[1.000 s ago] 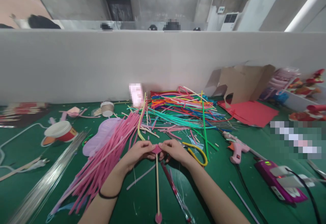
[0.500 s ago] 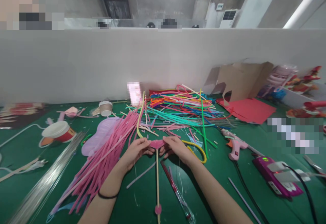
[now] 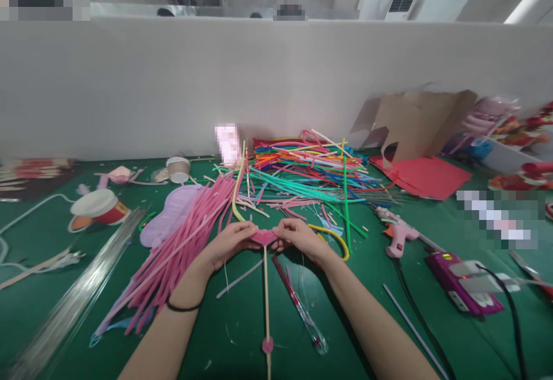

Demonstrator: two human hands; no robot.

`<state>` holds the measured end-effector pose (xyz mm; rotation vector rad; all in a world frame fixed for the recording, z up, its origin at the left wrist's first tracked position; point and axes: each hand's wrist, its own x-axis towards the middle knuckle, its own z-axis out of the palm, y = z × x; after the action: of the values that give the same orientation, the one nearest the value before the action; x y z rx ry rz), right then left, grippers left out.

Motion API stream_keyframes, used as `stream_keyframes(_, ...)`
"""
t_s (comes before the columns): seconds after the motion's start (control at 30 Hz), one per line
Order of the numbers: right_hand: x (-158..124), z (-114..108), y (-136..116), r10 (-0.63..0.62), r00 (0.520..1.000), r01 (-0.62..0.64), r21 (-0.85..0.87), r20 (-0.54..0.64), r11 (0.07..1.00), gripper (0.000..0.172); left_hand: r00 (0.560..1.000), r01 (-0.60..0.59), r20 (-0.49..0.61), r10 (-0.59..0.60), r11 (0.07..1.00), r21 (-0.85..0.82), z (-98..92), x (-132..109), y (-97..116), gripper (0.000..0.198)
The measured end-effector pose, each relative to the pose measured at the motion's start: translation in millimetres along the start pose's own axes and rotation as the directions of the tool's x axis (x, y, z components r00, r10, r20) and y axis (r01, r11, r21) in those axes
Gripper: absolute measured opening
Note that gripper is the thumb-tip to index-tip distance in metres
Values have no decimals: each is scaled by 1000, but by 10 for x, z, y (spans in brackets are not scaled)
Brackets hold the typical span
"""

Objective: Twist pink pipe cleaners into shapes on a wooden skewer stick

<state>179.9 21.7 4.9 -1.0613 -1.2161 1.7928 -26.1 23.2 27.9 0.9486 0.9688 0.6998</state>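
Observation:
Between my hands is a pink fuzzy piece [image 3: 264,236], roughly V-shaped, fixed at the top of a thin wooden stick [image 3: 266,293]. My left hand [image 3: 235,240] pinches its left end, and my right hand [image 3: 298,237] pinches its right end. Lower on the stick sits a small pink round piece [image 3: 268,345]. Thin pale threads [image 3: 303,276] hang near both hands. Under my right hand lies a narrow clear packet with red inside [image 3: 298,305]. A lilac stem [image 3: 239,279] rests on the table just left of the stick.
Pink pipe cleaners [image 3: 185,247] lie in a bundle at left, by silvery wires [image 3: 86,293]. Multicoloured pipe cleaners [image 3: 302,167] pile up at the back. At right are a pink glue gun [image 3: 400,236], a purple power strip [image 3: 462,288] with cords, and red sheets [image 3: 423,175].
The camera view has tilted down slightly, so everything sits higher in the picture. Both hands still pinch the pink piece, with its ends a little more drawn in.

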Motion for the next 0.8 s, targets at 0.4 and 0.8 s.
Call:
stream_keyframes(0.4, -16, 30, -16, -22, 999, 29, -168, 44, 985, 28, 999, -39, -18, 41, 993, 115, -14, 82, -74, 19)
stream_keyframes(0.8, 12, 24, 29, -38, 999, 39, -148, 10, 988, 32, 999, -46, -14, 49, 985, 169, 10, 99, -57, 20)
